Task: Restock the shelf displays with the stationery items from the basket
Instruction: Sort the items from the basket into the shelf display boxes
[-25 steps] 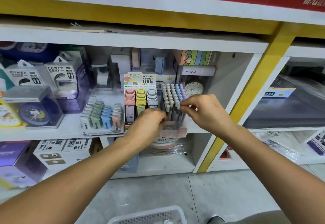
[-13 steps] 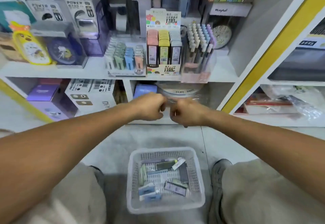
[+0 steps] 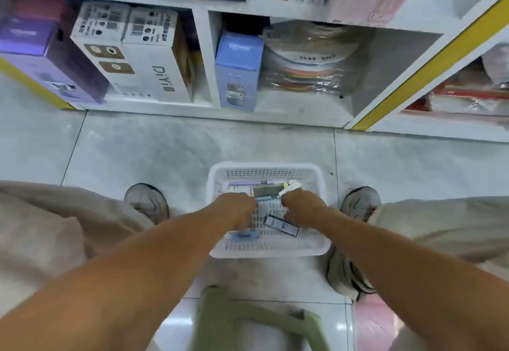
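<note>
Shelf (image 3: pixel 203 56) box (image 3: pixel 148 69) marked "DiYi"

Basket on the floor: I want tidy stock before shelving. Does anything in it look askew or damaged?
The few packs in the white basket lie loose at mixed angles; a dark pack sits diagonally. No damage shows. Both hands, left hand and right hand, reach in, hiding part of the contents.

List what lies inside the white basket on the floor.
Inside the basket: a dark packet, a light blue packet and a grey box. Both hands cover whatever lies beneath them.
</note>
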The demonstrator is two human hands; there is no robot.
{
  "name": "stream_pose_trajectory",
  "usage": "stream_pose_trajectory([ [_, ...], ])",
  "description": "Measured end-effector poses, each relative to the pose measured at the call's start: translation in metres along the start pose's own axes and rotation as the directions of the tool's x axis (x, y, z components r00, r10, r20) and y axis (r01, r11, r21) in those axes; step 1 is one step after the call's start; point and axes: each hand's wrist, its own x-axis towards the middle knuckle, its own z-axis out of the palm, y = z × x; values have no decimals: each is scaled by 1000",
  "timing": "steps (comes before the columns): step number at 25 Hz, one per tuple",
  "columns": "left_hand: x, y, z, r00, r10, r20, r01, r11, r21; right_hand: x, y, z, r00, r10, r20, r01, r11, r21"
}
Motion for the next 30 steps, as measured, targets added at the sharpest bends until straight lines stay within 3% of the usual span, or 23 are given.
stream_pose_trajectory([
  [4, 13, 2, 52, 996, -72, -48, 71, 997, -11, 10, -6, 44, 998, 56, 8, -56, 998, 1],
  [6, 18, 0, 67, 990, -120, -68, 121, 993, 15, 9, -11, 62, 997, 78, -28, -80, 993, -84],
  [12, 35, 12, 83, 982, -50, -182, 77, 986, 146, 17, -20, 85, 994, 91, -66, -99, 986, -134],
  [16, 41, 16, 90, 985, -63, -161, 87, 986, 144, 23, -19, 87, 992, 119, -38, -122, 990, -73],
  [18, 43, 13, 89, 982, -80, -169, 86, 996, 25, 26, -18, 85, 988, 149, -31, -148, 989, 16],
  [21, 42, 9, 85, 978, -119, -171, 53, 937, -344, 28, -18, 82, 994, 95, -45, -95, 995, -7],
  [22, 42, 8, 81, 977, -168, -134, 76, 851, -519, 28, -16, 80, 996, 72, -58, -73, 997, -16],
  [23, 42, 7, 76, 973, -217, -73, 104, 702, -705, 27, -14, 78, 995, 60, -77, -59, 998, 12],
  [25, 43, 7, 63, 963, -268, 40, 116, 275, -954, 29, -12, 70, 984, 143, -106, -109, 954, 280],
  [26, 43, 8, 58, 962, -264, 65, 93, 93, -991, 32, -12, 64, 972, 222, -80, -151, 846, 511],
  [28, 42, 8, 49, 979, -185, 84, 54, -164, -985, 33, -17, 50, 952, 300, 58, -197, 455, 868],
  [30, 41, 10, 47, 993, -75, 91, 61, -331, -942, 29, -19, 42, 957, 259, 133, -191, 215, 958],
])
